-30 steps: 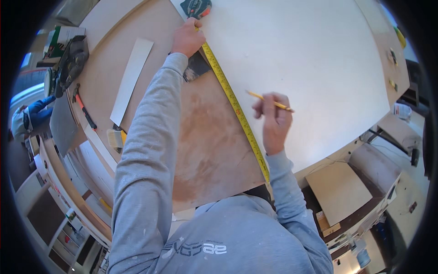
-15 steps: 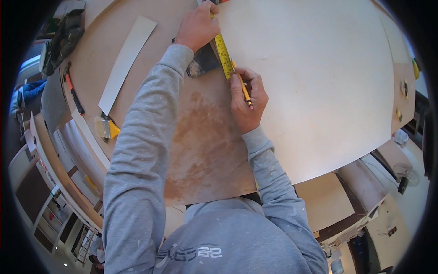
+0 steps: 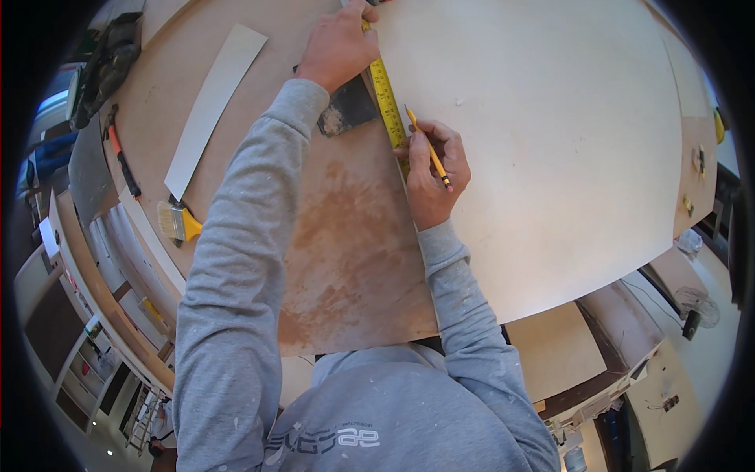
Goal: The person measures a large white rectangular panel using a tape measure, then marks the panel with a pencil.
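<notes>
A yellow tape measure blade (image 3: 385, 101) lies along the left edge of a large white sheet (image 3: 558, 165). At the far end my left hand (image 3: 340, 47) is closed on the tape measure, its case mostly hidden. My right hand (image 3: 439, 177) pinches a yellow pencil (image 3: 429, 149), its point directed away from me over the sheet, just right of the tape. The fingers of this hand also rest by the blade's near end, which they partly cover. Beneath my left wrist sits a dark, dusty flat piece (image 3: 350, 106).
A brown, stained board (image 3: 346, 259) underlies the left side. On it lie a white strip (image 3: 216, 110), a paintbrush (image 3: 179, 222) with a yellow handle, and a hammer (image 3: 122, 153) with a red-and-black handle. A dark power tool (image 3: 110, 71) stands far left.
My right hand has shifted slightly toward me and to the right, uncovering more of the tape. The pencil has come away from the blade's edge. My left hand has stayed nearly still.
</notes>
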Available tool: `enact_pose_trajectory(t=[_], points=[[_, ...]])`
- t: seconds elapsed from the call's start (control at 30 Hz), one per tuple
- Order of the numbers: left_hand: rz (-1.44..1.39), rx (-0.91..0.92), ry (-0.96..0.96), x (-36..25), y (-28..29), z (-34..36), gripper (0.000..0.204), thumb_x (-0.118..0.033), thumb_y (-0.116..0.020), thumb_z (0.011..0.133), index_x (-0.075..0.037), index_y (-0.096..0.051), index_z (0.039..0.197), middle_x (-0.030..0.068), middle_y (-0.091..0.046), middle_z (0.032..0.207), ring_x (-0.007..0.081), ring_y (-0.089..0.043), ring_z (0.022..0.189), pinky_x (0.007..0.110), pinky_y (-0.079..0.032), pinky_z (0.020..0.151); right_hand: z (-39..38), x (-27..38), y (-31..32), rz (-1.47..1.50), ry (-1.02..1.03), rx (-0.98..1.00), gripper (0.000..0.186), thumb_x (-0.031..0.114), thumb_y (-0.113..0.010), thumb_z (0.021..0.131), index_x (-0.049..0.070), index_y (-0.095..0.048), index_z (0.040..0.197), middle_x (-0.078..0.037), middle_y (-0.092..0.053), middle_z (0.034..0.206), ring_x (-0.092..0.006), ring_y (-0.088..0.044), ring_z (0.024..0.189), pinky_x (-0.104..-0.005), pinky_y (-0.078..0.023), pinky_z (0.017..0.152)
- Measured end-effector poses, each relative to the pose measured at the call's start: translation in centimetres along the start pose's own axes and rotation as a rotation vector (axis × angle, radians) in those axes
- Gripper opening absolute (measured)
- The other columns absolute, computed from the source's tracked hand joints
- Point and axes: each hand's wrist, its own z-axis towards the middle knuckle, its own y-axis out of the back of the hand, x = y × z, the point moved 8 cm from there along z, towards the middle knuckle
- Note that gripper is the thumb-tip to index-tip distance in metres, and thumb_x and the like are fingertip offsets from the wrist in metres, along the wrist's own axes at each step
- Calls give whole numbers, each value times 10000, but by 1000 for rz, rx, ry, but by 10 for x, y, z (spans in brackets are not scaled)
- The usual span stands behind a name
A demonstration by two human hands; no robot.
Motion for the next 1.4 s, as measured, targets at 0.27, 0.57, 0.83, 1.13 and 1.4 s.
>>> enact_pose_trajectory(t=[0.27, 0.57, 0.83, 1.13, 1.4], points=[[-24, -34, -15, -2, 3, -1, 197, -70, -608, 905, -11, -622, 1092, 275, -703, 974, 453, -703, 959, 488, -548, 845, -1, 2, 0, 9, -34, -1, 118, -2, -659, 997, -47, -665, 1105, -99, -723, 934, -150, -738, 745, -267, -598, 674], [-42, -43, -27, -2, 5, -3, 190, -68, -617, 904, -7, -620, 1084, 274, -700, 970, 458, -699, 964, 495, -548, 838, -1, -1, -2, 1, -36, 26, 86, -34, -665, 987, -58, -682, 1067, -109, -717, 971, -154, -735, 758, -273, -606, 685], [-64, -16, 8, -3, 6, -3, 192, -62, -630, 900, -8, -620, 1084, 260, -690, 899, 446, -702, 898, 499, -539, 789, 0, -1, -2, -34, -33, 26, 88, -53, -666, 983, -53, -686, 1068, -109, -713, 985, -156, -735, 760, -275, -611, 676], [-70, -35, 3, -5, 7, -2, 164, -39, -641, 898, 0, -626, 1056, 234, -675, 812, 419, -700, 797, 485, -530, 715, 0, -3, -2, -40, -36, 18, 85, -59, -664, 983, -46, -685, 1065, -119, -721, 1001, -156, -729, 755, -271, -612, 663], [-79, -2, 57, -8, 8, -3, 163, -38, -641, 897, 1, -625, 1054, 229, -660, 781, 398, -692, 752, 471, -517, 686, 0, -1, -3, -88, -41, 39, 92, -35, -642, 1016, -67, -678, 1094, -136, -740, 998, -158, -732, 756, -268, -591, 698]])
